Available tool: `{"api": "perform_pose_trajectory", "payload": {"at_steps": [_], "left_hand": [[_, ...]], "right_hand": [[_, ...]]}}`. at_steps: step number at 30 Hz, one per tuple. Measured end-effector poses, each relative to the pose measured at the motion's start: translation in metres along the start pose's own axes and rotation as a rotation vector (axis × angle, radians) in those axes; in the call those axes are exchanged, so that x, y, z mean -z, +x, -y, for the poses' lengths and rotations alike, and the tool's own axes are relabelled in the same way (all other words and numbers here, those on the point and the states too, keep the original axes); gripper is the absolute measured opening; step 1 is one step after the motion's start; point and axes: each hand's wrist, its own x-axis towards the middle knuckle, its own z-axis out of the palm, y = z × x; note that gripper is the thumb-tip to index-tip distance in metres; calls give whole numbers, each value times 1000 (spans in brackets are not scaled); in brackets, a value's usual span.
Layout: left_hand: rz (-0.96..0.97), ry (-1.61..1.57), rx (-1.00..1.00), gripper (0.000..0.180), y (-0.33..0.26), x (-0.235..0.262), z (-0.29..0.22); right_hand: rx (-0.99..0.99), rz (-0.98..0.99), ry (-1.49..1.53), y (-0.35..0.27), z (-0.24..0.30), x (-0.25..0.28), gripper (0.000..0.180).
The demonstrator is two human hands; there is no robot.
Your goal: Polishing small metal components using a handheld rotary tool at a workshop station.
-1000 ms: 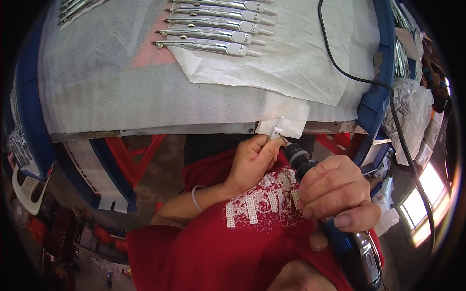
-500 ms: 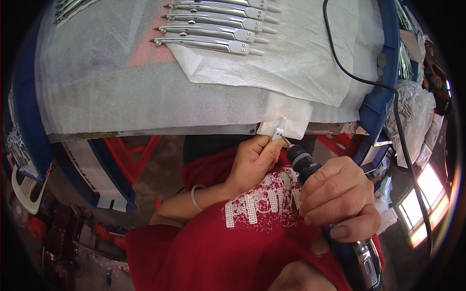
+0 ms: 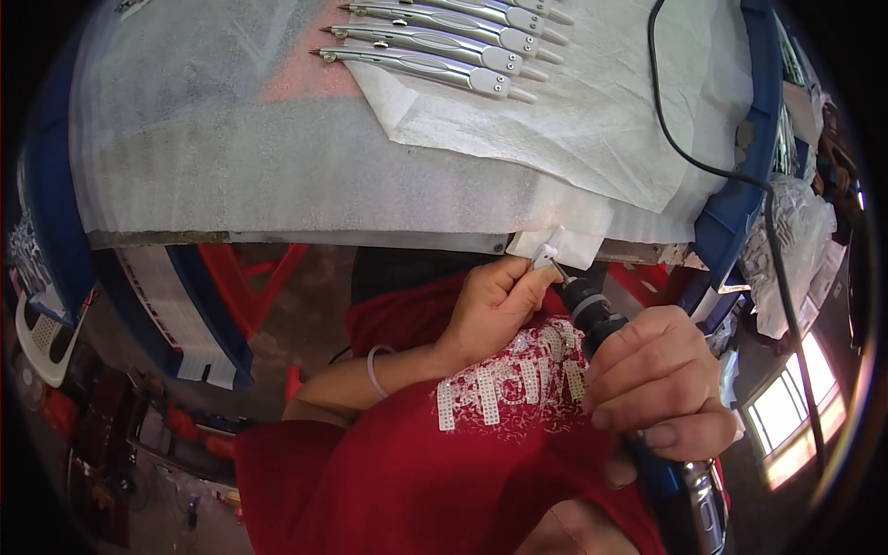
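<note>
At the table's near edge, my left hand point(image 3: 490, 310) is closed, its thumb and fingers pinching a silver drawing compass point(image 3: 546, 256). Only the compass's hinge end with small screws shows; the rest is hidden in the hand. My right hand point(image 3: 661, 384) wraps round an electric screwdriver point(image 3: 592, 308) with a black nose and a dark blue body. Its thin bit points up and left, its tip at or very near the compass's hinge end; contact is too small to make out. A small white pad point(image 3: 581, 248) lies on the edge just beyond the compass.
Several silver compasses point(image 3: 421, 69) lie in a row on white sheeting point(image 3: 555, 148) at the far side. A black cable point(image 3: 689, 159) runs down the right. Blue trays point(image 3: 754, 139) flank the table, and a clear bag of parts point(image 3: 795, 240) stands at right.
The view has shifted, so the table and compass row sit farther right and higher. Both hands appear slightly farther right, still holding the compass and the screwdriver.
</note>
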Motion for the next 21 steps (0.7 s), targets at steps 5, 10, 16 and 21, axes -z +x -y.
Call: {"api": "perform_pose_trajectory", "payload": {"at_steps": [5, 10, 16, 21], "left_hand": [[17, 4, -40, 18, -1, -3, 3], [77, -34, -8, 19, -2, -2, 3], [260, -54, 68, 32, -6, 10, -17], [455, 126, 75, 33, -16, -1, -48]], "right_hand": [[34, -23, -65, -2, 5, -3, 35], [7, -68, -58, -8, 11, 5, 43], [-400, -361, -152, -23, 38, 1, 58], [-835, -427, -112, -24, 20, 11, 49]]}}
